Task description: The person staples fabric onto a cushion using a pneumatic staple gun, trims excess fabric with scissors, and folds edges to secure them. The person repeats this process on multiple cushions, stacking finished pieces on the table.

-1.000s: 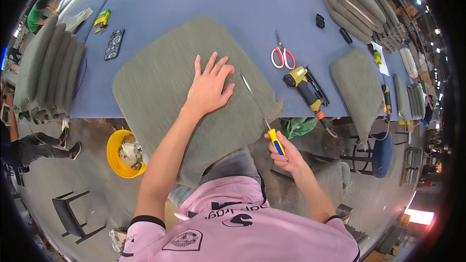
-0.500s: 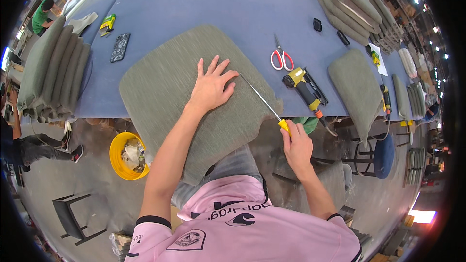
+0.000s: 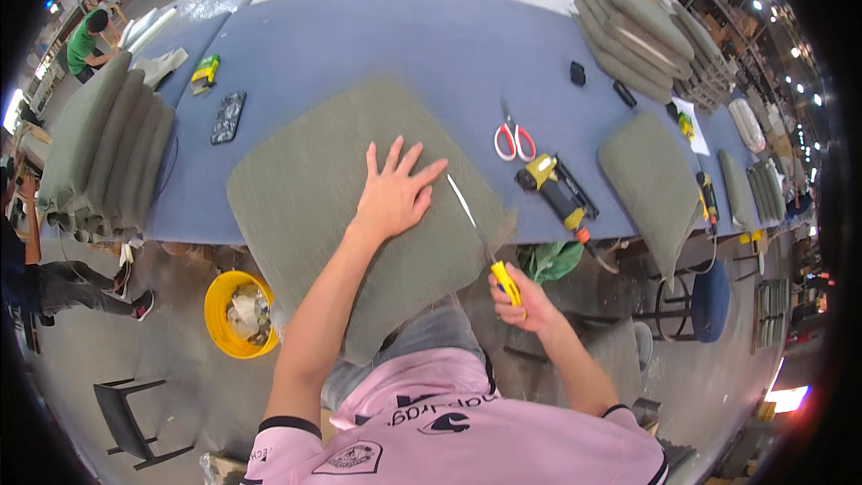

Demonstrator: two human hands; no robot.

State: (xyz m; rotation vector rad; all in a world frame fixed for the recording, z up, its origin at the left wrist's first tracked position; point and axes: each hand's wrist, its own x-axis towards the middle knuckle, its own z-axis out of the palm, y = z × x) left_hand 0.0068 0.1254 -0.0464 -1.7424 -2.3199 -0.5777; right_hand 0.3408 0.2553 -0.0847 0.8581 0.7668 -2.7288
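A grey-green upholstered seat cushion (image 3: 314, 175) lies partly on the blue table, its near end over my lap. My left hand (image 3: 392, 193) rests flat on the cushion with the fingers spread. My right hand (image 3: 528, 299) is wrapped round the yellow handle of a screwdriver (image 3: 505, 282). The long thin metal shaft slants up and left across the cushion's right part. Its tip is close to my left fingertips; whether it touches the fabric I cannot tell.
Scissors (image 3: 514, 141) and a staple gun (image 3: 558, 190) lie right of the cushion. Stacked cushions stand at the left (image 3: 106, 148) and far right (image 3: 628, 36). A phone (image 3: 228, 118) lies at left. Below the table edge stand a yellow bucket (image 3: 215, 323) and a blue stool (image 3: 710, 301).
The whole view has shifted, so the table sits lower. My right hand has moved left and down with the screwdriver, whose shaft is now steeper. My left hand stays on the cushion.
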